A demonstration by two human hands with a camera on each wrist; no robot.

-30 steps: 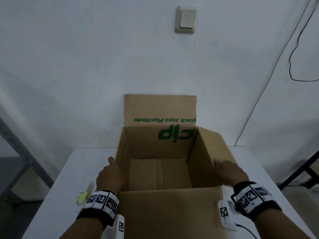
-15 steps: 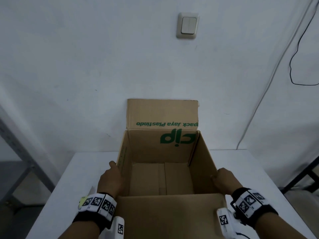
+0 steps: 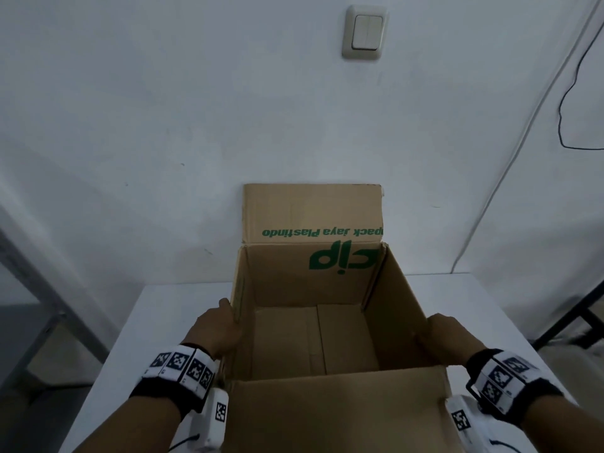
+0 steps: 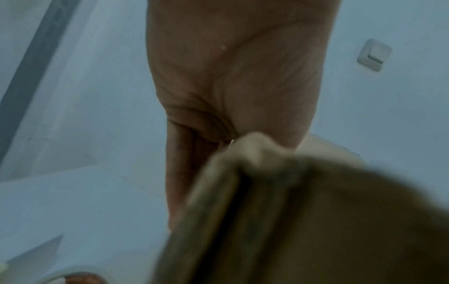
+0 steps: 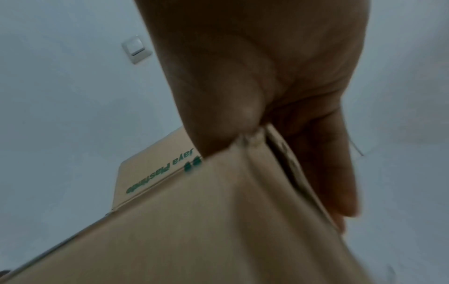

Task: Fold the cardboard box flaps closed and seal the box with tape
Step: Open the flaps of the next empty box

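An open brown cardboard box [image 3: 294, 279] with green print stands on the white table [image 3: 170, 322]. Its far flap [image 3: 310, 210] is upright against the wall, and its near flap [image 3: 336, 410] leans toward me. My left hand [image 3: 215, 328] grips the left rim with the thumb along the edge. In the left wrist view the left hand's [image 4: 230, 76] fingers lie straight down the outside over doubled cardboard. My right hand [image 3: 447, 338] grips the right rim. The right wrist view shows its thumb [image 5: 218, 115] inside and its fingers [image 5: 328, 173] outside over the folded-down flap.
A brownish round thing [image 4: 81, 277], perhaps a tape roll, lies on the table to the left of the box. A light switch [image 3: 364, 32] and a cable [image 3: 490, 197] are on the wall behind. Metal frames stand at the left [image 3: 42, 295] and right [image 3: 572, 322] of the table.
The right side flap, splayed outward a second ago, now lies down against the right wall under my right hand. Both hands have stayed on the side rims.
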